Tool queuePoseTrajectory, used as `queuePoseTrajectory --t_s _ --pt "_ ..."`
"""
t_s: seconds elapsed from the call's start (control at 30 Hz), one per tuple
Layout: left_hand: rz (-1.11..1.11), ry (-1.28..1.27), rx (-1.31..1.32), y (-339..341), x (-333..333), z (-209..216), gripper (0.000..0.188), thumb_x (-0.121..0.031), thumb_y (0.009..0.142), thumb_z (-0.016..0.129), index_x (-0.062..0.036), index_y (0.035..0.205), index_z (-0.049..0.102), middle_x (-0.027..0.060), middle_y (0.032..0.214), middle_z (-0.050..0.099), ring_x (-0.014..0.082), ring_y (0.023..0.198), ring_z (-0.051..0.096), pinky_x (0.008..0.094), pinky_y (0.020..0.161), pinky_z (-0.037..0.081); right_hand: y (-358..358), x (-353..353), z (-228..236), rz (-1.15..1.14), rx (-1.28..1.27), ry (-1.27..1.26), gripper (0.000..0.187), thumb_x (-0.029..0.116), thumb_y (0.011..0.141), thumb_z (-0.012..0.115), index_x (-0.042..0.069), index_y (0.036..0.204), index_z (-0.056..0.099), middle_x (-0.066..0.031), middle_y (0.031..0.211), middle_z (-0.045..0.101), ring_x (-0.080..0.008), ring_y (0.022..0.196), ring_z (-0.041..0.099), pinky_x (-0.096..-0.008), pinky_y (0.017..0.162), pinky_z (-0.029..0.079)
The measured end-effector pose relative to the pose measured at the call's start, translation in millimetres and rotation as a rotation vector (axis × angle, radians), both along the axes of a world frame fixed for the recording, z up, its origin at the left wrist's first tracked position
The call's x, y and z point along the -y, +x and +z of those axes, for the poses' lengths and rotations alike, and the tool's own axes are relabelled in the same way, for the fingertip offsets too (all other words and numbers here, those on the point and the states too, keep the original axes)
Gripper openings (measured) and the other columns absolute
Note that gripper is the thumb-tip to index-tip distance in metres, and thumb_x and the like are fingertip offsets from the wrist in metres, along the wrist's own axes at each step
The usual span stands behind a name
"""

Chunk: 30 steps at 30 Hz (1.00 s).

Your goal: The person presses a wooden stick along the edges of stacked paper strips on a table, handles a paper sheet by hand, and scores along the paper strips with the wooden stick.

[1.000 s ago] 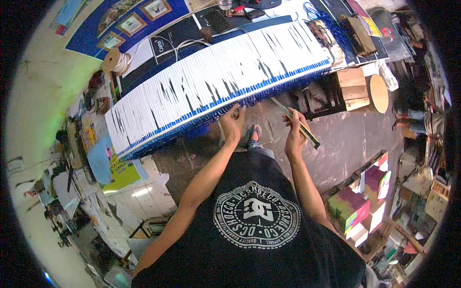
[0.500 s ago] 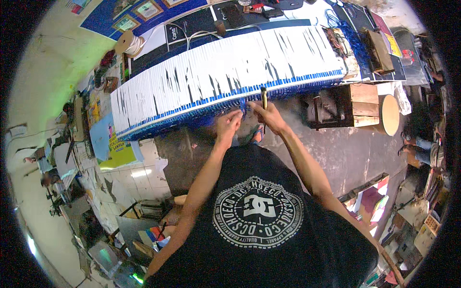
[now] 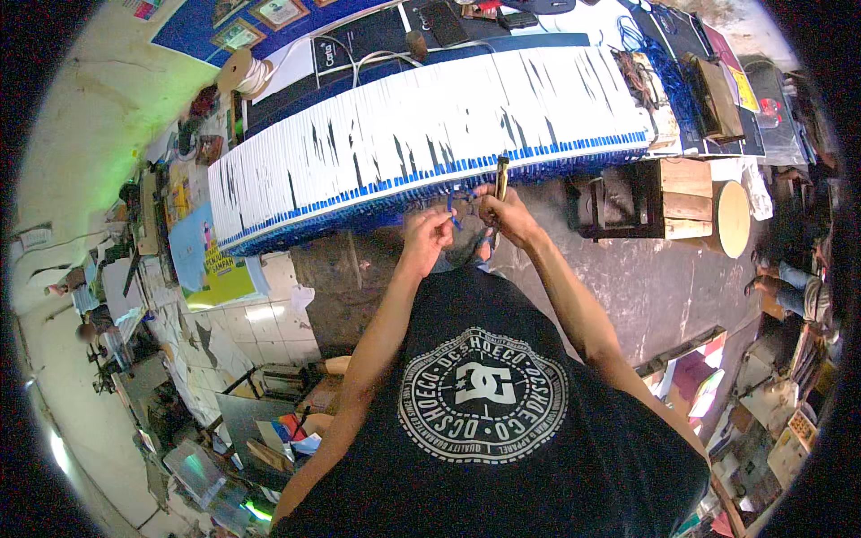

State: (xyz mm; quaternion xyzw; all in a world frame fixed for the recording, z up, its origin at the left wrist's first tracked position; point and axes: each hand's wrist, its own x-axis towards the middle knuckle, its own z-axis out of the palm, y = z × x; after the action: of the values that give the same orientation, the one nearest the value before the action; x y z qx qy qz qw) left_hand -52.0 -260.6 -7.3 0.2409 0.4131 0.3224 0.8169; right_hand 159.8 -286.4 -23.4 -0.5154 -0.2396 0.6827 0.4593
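Note:
A long row of thin white pieces packed side by side lies on the table, its near edge lined with short blue tips and a fringe of blue strands below. In front of the row's middle, my left hand is closed, thumb and fingertips pinched at a narrow blue strip. To its right my right hand is closed around a slim black and gold cutter knife, which points up toward the row. The right index finger and thumb reach toward the blue strands, partly hidden from view.
Behind the row are a spool of white cord, a dark phone and white cables. A tangle of blue strands and a brown box sit at the right end. A wooden stool stands right of my hands.
My left hand has drawn slightly down from the row's edge, and the blue strip shows more plainly at its fingertips. The right hand and knife have shifted a little right and down.

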Motion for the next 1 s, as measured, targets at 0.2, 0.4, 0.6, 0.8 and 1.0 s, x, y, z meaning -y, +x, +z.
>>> queuePoseTrajectory --t_s 0.2,0.4,0.6,0.8,1.0 --pt "-0.139 -0.085 0.116 -11 12 23 0.017 -0.013 0.097 0.065 0.0023 0.103 0.068 -0.0004 0.070 0.054 0.0084 0.058 0.046 0.0235 0.053 0.033 16 6 -18 0.098 0.174 0.029 0.025 0.020 0.090 0.067 0.002 0.107 0.070 0.0001 0.080 0.063 -0.0107 0.071 0.057 -0.0288 0.064 0.044" --pt "-0.347 0.082 -0.253 -40 35 54 0.023 -0.018 0.098 0.071 0.0024 0.109 0.075 -0.0040 0.066 0.055 0.0035 0.057 0.046 0.0205 0.052 0.031 32 25 -10 0.153 0.191 -0.032 0.024 0.019 0.087 0.069 0.003 0.104 0.069 -0.0010 0.089 0.066 -0.0121 0.078 0.058 -0.0310 0.068 0.045" --pt "-0.529 0.249 -0.489 -58 47 87 0.021 -0.021 0.097 0.073 -0.0026 0.105 0.081 -0.0058 0.066 0.060 0.0035 0.056 0.047 0.0246 0.051 0.035 51 44 -11 0.095 -0.008 -0.080 0.021 0.019 0.089 0.071 0.004 0.103 0.067 0.0001 0.087 0.061 -0.0105 0.075 0.054 -0.0265 0.066 0.042" --pt "-0.591 0.492 -0.784 -66 61 64 0.024 -0.031 0.094 0.075 -0.0080 0.097 0.083 0.0059 0.068 0.070 0.0109 0.060 0.059 0.0305 0.058 0.046 83 67 -34 0.113 0.113 -0.178 0.018 0.021 0.092 0.072 0.006 0.101 0.070 0.0045 0.077 0.057 -0.0065 0.064 0.046 -0.0242 0.058 0.036" --pt "-0.753 0.798 -1.263 -74 64 23 0.034 -0.031 0.091 0.075 -0.0109 0.119 0.076 0.0161 0.082 0.074 0.0330 0.062 0.064 0.0422 0.062 0.052 111 88 -48 0.192 0.653 -0.100 0.026 0.027 0.092 0.074 0.001 0.085 0.074 0.0026 0.068 0.059 -0.0069 0.061 0.047 -0.0285 0.054 0.035"
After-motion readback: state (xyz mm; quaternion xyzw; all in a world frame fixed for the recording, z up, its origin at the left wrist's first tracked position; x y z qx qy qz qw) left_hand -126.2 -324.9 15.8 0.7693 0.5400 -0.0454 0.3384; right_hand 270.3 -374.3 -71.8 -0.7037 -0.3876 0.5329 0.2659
